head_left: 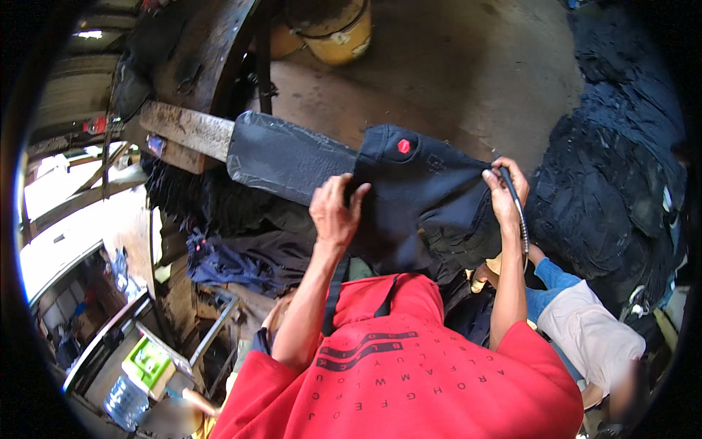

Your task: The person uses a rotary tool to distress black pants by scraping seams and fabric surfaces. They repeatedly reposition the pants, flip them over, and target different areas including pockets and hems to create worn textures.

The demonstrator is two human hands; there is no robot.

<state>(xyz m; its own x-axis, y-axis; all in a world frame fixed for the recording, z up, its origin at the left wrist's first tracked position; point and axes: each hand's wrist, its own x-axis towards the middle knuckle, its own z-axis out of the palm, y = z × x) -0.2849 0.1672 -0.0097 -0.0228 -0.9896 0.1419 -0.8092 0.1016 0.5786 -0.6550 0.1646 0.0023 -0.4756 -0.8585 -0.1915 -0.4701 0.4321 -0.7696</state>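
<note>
A dark denim garment [395, 194] with a small red hexagonal patch is drawn over the end of a long padded black board [289, 154]. My left hand [336, 211] rests at the board's near edge, where the garment begins. Its fingers are bent and the thumb is apart from them, nothing visibly between. On the far right side of the garment, my right hand [506, 194] grips a slim black pen-shaped tool [512, 186] with a metal spring sleeve and a cord at its lower end. The thumb of this hand lies close to the cloth's right edge.
A heap of dark garments [585, 197] fills the right side; more dark cloth [248, 256] lies below the board. A yellow bucket [340, 40] stands on the floor ahead. A person in a pale shirt [592, 329] is at lower right. At lower left are a green container [146, 366] and a clear bottle [124, 402].
</note>
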